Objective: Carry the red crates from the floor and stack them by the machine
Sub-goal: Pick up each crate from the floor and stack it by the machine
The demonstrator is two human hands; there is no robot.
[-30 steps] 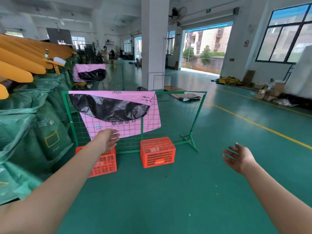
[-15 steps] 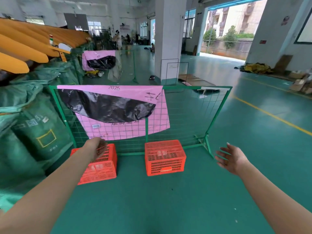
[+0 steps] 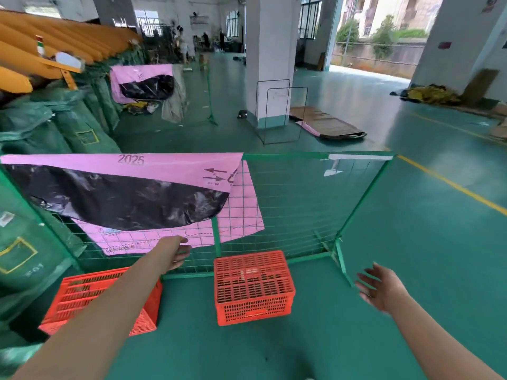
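Two red plastic crates sit upside down on the green floor in front of a mesh fence. The right crate [image 3: 253, 286] stands in the middle of the view. The left crate [image 3: 82, 294] is partly hidden by my left forearm. My left hand [image 3: 175, 252] reaches out above the gap between the crates, fingers relaxed, holding nothing. My right hand [image 3: 380, 287] is spread open in the air to the right of the right crate, well apart from it.
A green wire fence [image 3: 315, 204] with a pink sheet [image 3: 175, 237] and black plastic stands right behind the crates. Green sacks [image 3: 33, 250] pile up at left under yellow chutes [image 3: 41, 48]. A white pillar [image 3: 270, 56] rises beyond. People stand far back.
The camera has come closer to the crates and fence. My left hand shifted right, off the left crate toward the gap. My right hand stayed spread open.
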